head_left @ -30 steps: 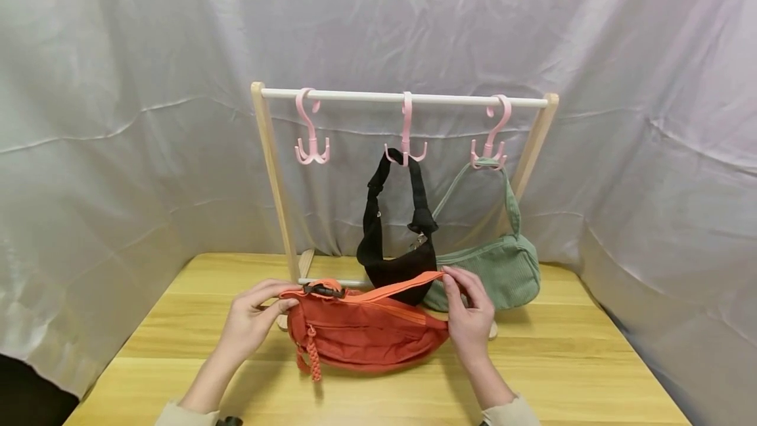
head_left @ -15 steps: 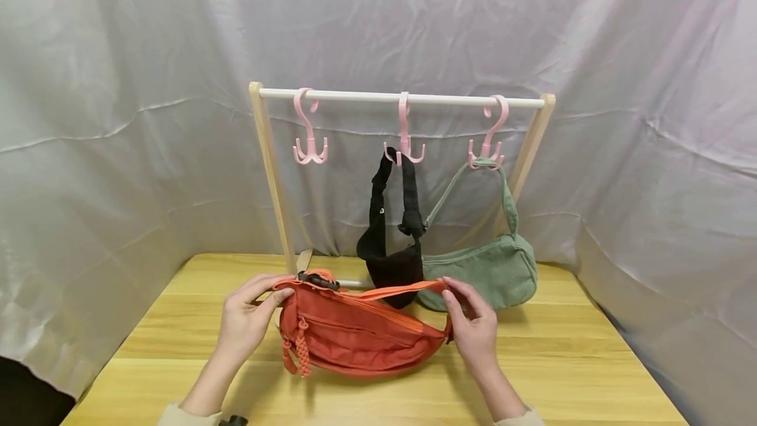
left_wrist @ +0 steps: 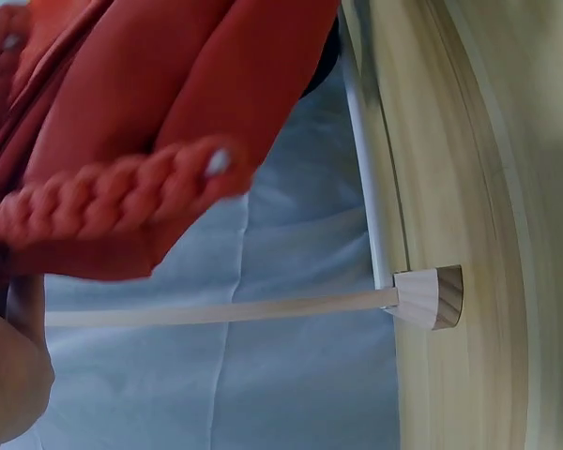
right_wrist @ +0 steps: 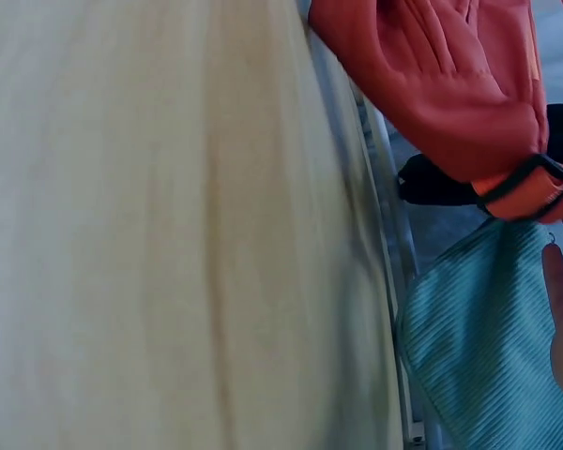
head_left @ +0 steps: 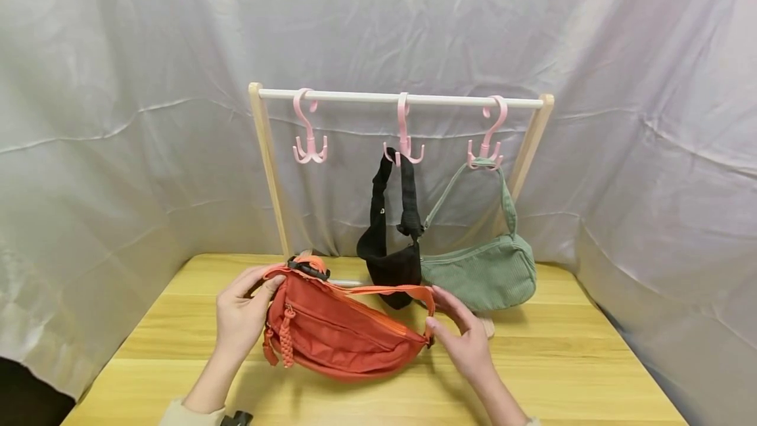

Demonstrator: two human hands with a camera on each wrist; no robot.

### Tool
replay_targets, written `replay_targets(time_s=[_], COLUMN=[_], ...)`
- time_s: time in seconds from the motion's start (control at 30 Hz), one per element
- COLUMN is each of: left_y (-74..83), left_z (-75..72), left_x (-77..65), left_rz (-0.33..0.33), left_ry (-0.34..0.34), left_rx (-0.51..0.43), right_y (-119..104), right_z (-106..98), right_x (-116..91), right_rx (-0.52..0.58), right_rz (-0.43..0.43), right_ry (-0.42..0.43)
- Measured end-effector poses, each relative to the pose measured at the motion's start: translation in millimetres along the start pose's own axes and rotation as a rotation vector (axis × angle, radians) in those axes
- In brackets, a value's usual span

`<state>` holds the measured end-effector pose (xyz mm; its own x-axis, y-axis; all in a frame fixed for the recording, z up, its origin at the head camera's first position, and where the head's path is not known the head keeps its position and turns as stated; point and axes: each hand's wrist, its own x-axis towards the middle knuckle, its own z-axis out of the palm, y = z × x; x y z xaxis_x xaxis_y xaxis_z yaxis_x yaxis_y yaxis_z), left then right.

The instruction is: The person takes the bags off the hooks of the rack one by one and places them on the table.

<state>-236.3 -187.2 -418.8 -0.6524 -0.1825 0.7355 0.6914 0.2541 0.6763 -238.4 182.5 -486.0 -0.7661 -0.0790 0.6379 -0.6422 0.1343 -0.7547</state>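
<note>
A red-orange waist bag (head_left: pixel 349 334) is held tilted above the table, left end higher, its braided zip pulls (head_left: pixel 286 337) dangling. My left hand (head_left: pixel 239 317) pinches its upper left corner between thumb and fingers, close to the black buckle (head_left: pixel 309 268). At the right end, my right hand (head_left: pixel 470 344) touches the orange strap (head_left: pixel 430 304) with thumb and forefinger apart. In the right wrist view, the thumb (right_wrist: pixel 556 281) lies straight and clear of the strap's black slider (right_wrist: pixel 535 183). Most of the right fingers are hidden there.
Behind the bag stands a rack with a white rail (head_left: pixel 355 95). A pink hook (head_left: pixel 310 150) hangs bare at left. A black bag (head_left: pixel 393 265) hangs from the middle hook, a green corduroy bag (head_left: pixel 481 275) from the right one. Grey cloth surrounds the wooden table (head_left: pixel 568 373).
The waist bag has shifted left, with its left end raised. My right hand has followed leftward and down, its pinch on the strap loosened. The black bag has swung slightly left.
</note>
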Motion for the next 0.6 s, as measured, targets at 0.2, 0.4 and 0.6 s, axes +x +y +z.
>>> replay_targets(time_s=[0.2, 0.4, 0.6], left_y=[0.0, 2.0, 4.8], left_z=[1.2, 3.7, 7.7], left_x=[2.2, 2.3, 3.6], left_rz=[-0.019, -0.012, 0.029], left_ry=[0.052, 0.085, 0.117], left_rx=[-0.025, -0.001, 0.001], right_y=[3.4, 2.8, 1.8], right_z=[3.4, 10.0, 14.2], right_x=[-4.9, -5.2, -4.6], right_rx=[-0.003, 0.001, 0.012], right_rz=[0.011, 0.067, 0.054], right_ry=[-0.075, -0.134, -0.174])
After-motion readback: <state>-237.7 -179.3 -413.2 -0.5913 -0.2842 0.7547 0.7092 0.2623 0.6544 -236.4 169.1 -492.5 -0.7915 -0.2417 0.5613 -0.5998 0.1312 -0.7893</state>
